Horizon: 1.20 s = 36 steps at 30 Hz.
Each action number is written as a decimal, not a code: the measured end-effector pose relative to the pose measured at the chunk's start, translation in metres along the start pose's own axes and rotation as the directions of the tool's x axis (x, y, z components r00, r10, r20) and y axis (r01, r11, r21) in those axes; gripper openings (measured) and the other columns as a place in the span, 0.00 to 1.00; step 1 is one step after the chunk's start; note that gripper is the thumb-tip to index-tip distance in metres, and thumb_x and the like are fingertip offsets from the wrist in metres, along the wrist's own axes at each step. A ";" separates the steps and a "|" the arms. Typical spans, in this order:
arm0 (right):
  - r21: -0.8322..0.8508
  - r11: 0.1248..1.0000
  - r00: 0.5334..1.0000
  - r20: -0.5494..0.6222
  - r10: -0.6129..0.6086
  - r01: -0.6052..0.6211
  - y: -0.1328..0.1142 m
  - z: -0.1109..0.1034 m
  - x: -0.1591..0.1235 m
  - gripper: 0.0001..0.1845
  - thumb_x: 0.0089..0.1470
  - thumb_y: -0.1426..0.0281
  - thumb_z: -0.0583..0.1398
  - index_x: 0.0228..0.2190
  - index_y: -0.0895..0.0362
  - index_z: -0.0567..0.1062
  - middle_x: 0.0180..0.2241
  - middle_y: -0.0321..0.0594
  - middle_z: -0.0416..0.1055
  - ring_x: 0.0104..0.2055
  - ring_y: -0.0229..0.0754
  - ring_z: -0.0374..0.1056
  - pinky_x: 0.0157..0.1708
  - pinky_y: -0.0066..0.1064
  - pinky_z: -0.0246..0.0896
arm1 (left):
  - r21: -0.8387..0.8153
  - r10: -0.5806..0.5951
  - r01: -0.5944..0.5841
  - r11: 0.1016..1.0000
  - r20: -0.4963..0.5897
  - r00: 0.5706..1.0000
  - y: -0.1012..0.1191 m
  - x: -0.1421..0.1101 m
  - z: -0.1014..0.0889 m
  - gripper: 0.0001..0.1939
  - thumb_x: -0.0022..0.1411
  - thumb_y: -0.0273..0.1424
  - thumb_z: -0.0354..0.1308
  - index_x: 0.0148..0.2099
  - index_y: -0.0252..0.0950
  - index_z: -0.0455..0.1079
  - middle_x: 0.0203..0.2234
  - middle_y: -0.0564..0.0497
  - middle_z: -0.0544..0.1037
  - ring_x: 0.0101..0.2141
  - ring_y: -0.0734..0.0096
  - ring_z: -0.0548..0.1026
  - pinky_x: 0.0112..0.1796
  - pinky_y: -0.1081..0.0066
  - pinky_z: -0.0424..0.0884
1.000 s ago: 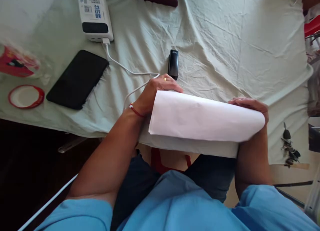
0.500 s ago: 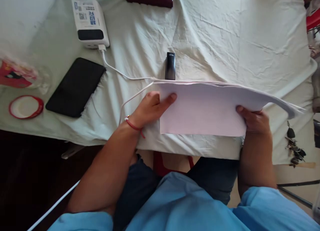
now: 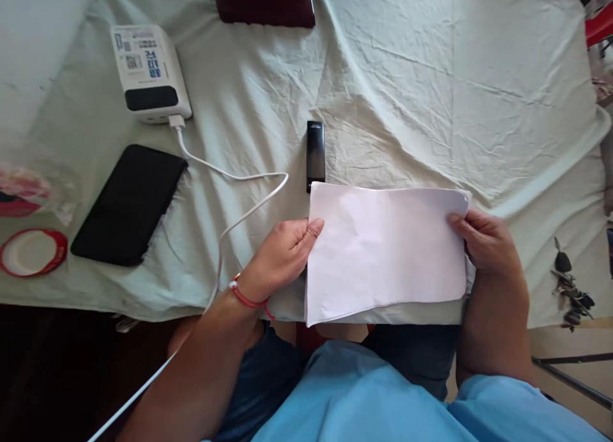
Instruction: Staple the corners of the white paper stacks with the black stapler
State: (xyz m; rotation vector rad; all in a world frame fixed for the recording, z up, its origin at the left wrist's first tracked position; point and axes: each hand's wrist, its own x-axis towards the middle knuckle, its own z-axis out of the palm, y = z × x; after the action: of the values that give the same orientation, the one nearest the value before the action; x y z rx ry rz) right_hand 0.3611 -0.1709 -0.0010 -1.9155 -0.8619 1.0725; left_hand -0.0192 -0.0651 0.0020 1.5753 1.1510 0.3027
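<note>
A small stack of white paper sheets [image 3: 387, 253] is held near the table's front edge, its face towards me. My left hand [image 3: 287, 250] pinches the stack's left edge, thumb on top and the other fingers partly hidden. Gripping the right edge near the upper corner is my right hand [image 3: 491, 237], its thumb on the front and fingers behind. Just beyond the top left corner of the sheets lies a slim black glossy stapler-sized device [image 3: 315, 151], its lower end close to the paper.
A pale cloth [image 3: 407, 78] covers the table. On the left are a white power bank [image 3: 148, 71] with a white cable [image 3: 230, 174], a black phone [image 3: 129, 202], and a red tape roll [image 3: 60, 250]. A maroon case [image 3: 265, 7] lies behind; keys [image 3: 569, 289] sit right.
The stack has gone from a bent, longer spread to a neater, flatter sheet face tilted up to me. My right hand has closed on its right edge. The view has shifted slightly.
</note>
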 end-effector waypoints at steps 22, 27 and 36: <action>0.054 0.984 0.983 -0.058 0.174 -0.171 -0.025 0.009 0.002 0.21 0.47 0.49 0.77 0.33 0.52 0.84 0.25 0.36 0.78 0.23 0.40 0.69 0.20 0.31 0.66 | 0.131 -0.147 0.187 0.974 -0.266 0.953 0.010 0.028 -0.006 0.19 0.75 0.35 0.51 0.28 0.42 0.60 0.21 0.54 0.68 0.27 0.67 0.67 0.32 0.66 0.60; -0.038 0.979 0.979 0.012 0.202 -0.202 -0.039 0.005 0.023 0.23 0.47 0.47 0.75 0.28 0.52 0.81 0.22 0.35 0.75 0.21 0.39 0.65 0.17 0.30 0.59 | 0.382 -0.182 0.277 0.881 -0.267 0.946 0.020 0.040 -0.013 0.18 0.75 0.31 0.50 0.28 0.44 0.55 0.27 0.48 0.75 0.33 0.59 0.72 0.37 0.62 0.60; -0.165 0.973 0.978 -0.099 -0.181 0.164 -0.014 0.015 0.036 0.24 0.57 0.48 0.69 0.25 0.54 0.75 0.22 0.32 0.62 0.25 0.35 0.51 0.23 0.29 0.45 | 0.249 -0.069 0.142 0.958 -0.279 0.958 0.009 0.051 -0.017 0.18 0.75 0.34 0.51 0.29 0.42 0.58 0.22 0.56 0.63 0.28 0.67 0.60 0.35 0.64 0.53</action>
State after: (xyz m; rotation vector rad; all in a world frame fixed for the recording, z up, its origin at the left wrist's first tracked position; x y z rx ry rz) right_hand 0.3603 -0.1300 -0.0073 -1.9671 -1.0531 0.8047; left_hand -0.0015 -0.0135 -0.0024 1.7347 1.5344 0.3051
